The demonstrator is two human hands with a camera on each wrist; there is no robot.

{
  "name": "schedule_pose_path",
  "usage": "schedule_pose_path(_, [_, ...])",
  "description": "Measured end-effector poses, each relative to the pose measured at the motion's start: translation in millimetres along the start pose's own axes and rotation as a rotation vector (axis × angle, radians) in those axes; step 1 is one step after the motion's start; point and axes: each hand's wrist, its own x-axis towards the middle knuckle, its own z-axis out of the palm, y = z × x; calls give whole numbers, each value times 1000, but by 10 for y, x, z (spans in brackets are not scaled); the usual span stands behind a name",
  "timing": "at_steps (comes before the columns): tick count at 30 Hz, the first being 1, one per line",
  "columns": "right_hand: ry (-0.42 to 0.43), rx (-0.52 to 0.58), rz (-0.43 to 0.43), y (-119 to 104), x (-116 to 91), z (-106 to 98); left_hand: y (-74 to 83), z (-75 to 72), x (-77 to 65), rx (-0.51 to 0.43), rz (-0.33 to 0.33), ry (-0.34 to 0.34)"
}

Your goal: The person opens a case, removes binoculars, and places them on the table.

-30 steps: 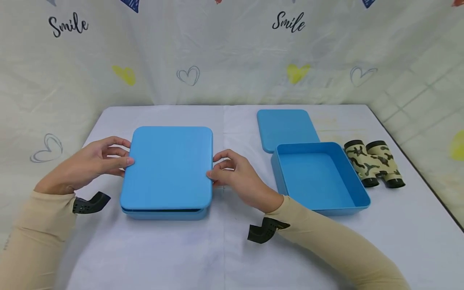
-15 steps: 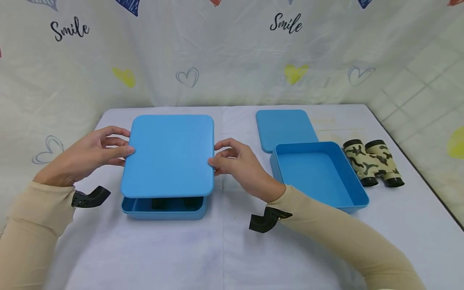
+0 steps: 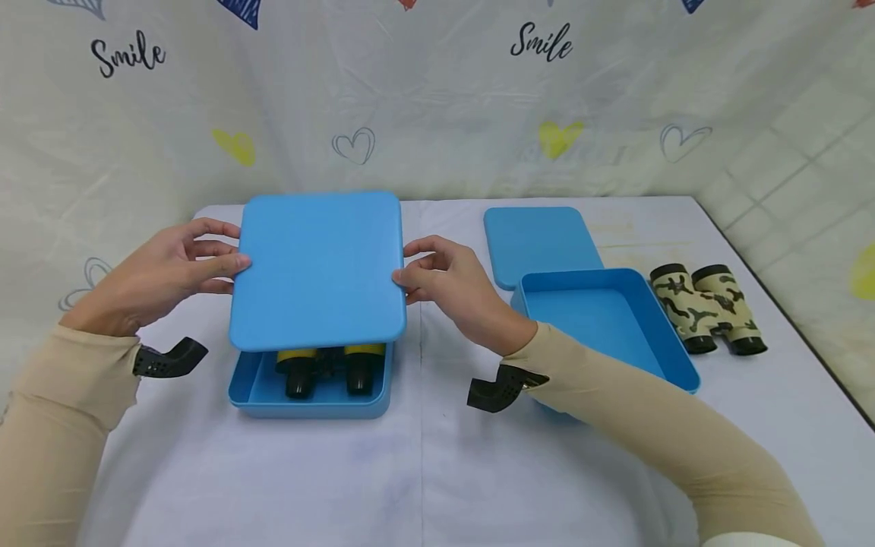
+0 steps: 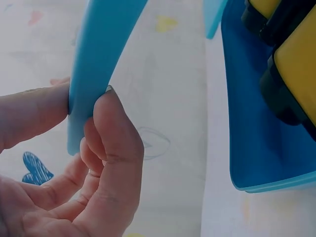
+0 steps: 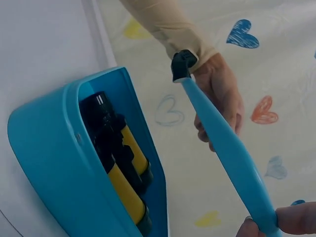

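A blue lid (image 3: 317,270) is held above a blue box (image 3: 311,409), apart from it in both wrist views. My left hand (image 3: 181,270) pinches the lid's left edge between thumb and fingers; in the left wrist view the fingers (image 4: 116,148) curl at its rim. At the opposite edge my right hand (image 3: 458,292) pinches the lid, its thumb (image 5: 296,217) showing in the right wrist view. Inside the box lie yellow and black binoculars (image 3: 361,372), partly hidden by the lid in the head view.
On the right stands a second blue box (image 3: 595,319) without contents, partly behind my right arm. Its flat blue lid (image 3: 540,239) lies behind it. Camouflage binoculars (image 3: 711,308) rest on the table (image 3: 342,486) farther right. A printed curtain (image 3: 444,99) hangs behind.
Both hands have raised the lid and moved it away from me, off the box. The box's front and the yellow and black binoculars have come into view.
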Motion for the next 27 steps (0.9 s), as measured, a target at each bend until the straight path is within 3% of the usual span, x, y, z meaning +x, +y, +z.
schedule_pose_path(27, [33,8,-34,-100,433,-20,25,-201,315,-13,19,44])
